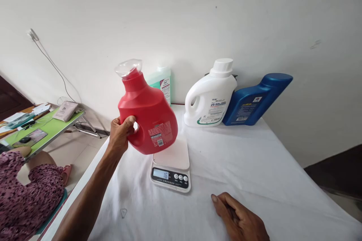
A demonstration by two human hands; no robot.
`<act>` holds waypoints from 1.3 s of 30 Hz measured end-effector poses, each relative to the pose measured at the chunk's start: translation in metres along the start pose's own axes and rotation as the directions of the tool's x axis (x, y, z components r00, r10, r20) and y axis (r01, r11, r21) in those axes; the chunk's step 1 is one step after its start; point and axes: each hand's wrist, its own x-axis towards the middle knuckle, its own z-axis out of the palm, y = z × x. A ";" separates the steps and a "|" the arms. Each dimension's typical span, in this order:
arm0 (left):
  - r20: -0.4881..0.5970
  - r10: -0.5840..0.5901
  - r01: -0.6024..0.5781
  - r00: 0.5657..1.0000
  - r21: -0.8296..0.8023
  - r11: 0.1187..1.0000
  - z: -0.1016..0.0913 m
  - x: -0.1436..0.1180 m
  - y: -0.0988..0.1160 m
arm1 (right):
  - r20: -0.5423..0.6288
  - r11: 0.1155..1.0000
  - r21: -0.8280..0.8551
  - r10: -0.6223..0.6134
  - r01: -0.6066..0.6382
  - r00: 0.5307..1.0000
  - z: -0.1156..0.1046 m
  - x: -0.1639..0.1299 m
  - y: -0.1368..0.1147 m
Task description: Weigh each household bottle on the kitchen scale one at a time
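Red detergent jug (pixel 147 115) sits centre-left of the frame, tilted, held in the air just above the white kitchen scale (pixel 171 162) on the bench (pixel 254 165). I can't tell if its bottom edge touches the scale plate; display reads 16. My left hand (pixel 120 135) has it by the moulded side handle, fingers (pixel 128 122) wrapped and clenched through the loop, thumb on top. I judge it rigid plastic, smooth and a bit slippery, probably heavy if full (fill level not visible). The handle is the right place to take it, since the body is too wide for one hand. The clear cap (pixel 128 67) on top looks thin, so I wouldn't grip there.

My right hand (pixel 240 218), lower right of centre, lies flat on the cloth, fingers loosely curled, holding nothing.

Against the wall at upper centre: green bottle (pixel 162 83), white jug (pixel 210 96), and blue bottle (pixel 254 99) leaning on it. Another person sits at the lower left edge.
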 end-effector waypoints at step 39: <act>0.100 -0.081 0.071 0.992 0.098 0.993 -0.027 0.001 -0.052 | 0.229 0.962 0.087 0.233 -0.258 0.945 -0.026 0.009 -0.050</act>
